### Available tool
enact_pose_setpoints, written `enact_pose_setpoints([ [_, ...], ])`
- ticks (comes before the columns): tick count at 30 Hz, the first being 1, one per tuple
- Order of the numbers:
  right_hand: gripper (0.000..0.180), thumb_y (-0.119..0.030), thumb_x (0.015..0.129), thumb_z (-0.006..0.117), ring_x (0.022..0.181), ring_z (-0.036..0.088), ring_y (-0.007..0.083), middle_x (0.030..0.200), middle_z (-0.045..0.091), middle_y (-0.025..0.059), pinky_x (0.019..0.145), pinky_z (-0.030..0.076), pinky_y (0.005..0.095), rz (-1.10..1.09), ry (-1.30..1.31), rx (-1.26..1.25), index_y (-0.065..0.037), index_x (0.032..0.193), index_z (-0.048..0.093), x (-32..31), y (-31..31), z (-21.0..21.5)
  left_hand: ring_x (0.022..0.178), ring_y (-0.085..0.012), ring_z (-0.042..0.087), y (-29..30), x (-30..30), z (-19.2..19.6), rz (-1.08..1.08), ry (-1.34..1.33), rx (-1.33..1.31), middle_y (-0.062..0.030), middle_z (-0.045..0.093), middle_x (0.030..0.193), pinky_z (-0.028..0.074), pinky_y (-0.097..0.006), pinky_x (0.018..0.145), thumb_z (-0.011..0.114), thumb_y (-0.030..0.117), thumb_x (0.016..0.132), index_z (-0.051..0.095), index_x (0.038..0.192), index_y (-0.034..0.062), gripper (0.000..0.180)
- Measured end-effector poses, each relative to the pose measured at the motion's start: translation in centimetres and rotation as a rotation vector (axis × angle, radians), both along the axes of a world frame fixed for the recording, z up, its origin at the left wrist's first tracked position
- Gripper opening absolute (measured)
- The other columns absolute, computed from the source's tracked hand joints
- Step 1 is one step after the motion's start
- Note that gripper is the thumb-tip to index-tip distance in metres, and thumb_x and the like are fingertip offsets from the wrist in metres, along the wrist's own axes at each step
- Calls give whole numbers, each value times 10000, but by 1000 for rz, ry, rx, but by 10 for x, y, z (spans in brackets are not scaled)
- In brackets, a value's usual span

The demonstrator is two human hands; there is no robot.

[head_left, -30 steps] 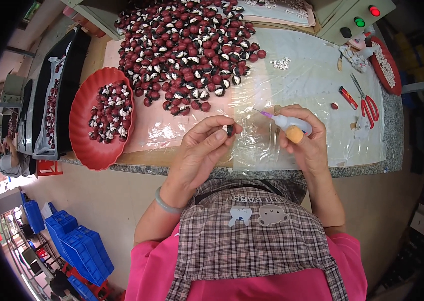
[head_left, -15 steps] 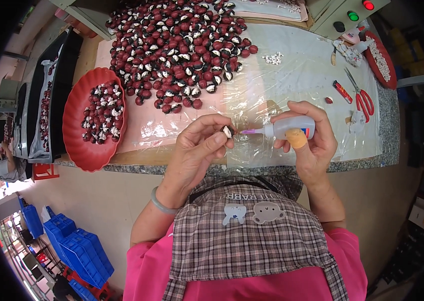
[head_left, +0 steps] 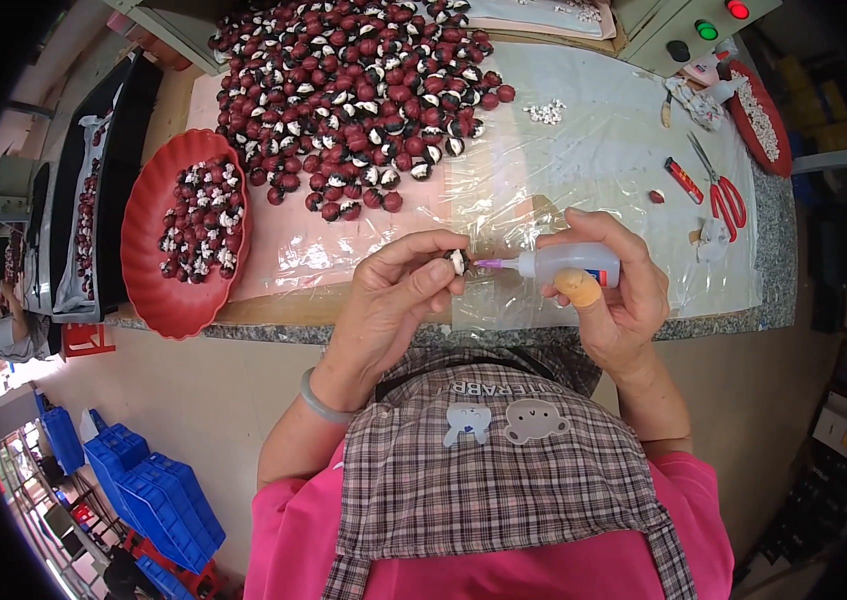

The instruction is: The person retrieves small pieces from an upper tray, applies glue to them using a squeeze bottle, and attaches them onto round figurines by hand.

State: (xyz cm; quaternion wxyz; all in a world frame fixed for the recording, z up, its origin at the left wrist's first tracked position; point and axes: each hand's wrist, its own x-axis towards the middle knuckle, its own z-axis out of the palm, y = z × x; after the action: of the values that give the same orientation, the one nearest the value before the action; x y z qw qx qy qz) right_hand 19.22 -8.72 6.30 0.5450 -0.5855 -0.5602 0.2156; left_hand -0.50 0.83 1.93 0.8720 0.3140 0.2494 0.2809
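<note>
The left hand (head_left: pixel 395 292) partly hides a small, round, black-and-white piece (head_left: pixel 457 262) — whether the tapered purple nozzle (head_left: pixel 495 263) touches it, unclear.

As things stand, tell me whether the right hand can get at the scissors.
Probably not: the right hand holds the bottle, though the scissors lie uncovered on the sheet to its right, with nothing tall between.

Bright middle, glare on clear plastic sheet (head_left: pixel 503 215) — bent edges, blackened corners.
</note>
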Motion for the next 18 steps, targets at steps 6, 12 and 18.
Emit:
enact_pose_setpoints([
  [6, 392, -160, 835, 695, 811, 692, 237, 936, 682, 151, 793, 539, 327, 17, -73, -10, 35, 1149, 563, 0, 0, 2, 790, -76, 583, -1, 0, -2, -13, -12, -11, -40, 626, 904, 448, -182, 633, 616, 81, 904, 610, 1164, 7, 269],
  [12, 375, -170, 833, 696, 785, 685, 238, 927, 680, 147, 668, 544, 313, 55, -252, 166, 37, 1121, 576, 1, 7, 1, 791, -78, 581, -1, 3, 0, -10, 3, -22, -38, 625, 900, 444, -190, 624, 616, 78, 904, 614, 1157, 6, 263],
  [18, 375, -152, 809, 721, 776, 683, 237, 925, 683, 143, 663, 541, 296, 80, -277, 173, 31, 1105, 583, 11, 7, 1, 781, -72, 572, 0, 4, -2, -38, -4, -22, -35, 623, 904, 427, -186, 608, 606, 88, 912, 615, 1155, 7, 256],
])
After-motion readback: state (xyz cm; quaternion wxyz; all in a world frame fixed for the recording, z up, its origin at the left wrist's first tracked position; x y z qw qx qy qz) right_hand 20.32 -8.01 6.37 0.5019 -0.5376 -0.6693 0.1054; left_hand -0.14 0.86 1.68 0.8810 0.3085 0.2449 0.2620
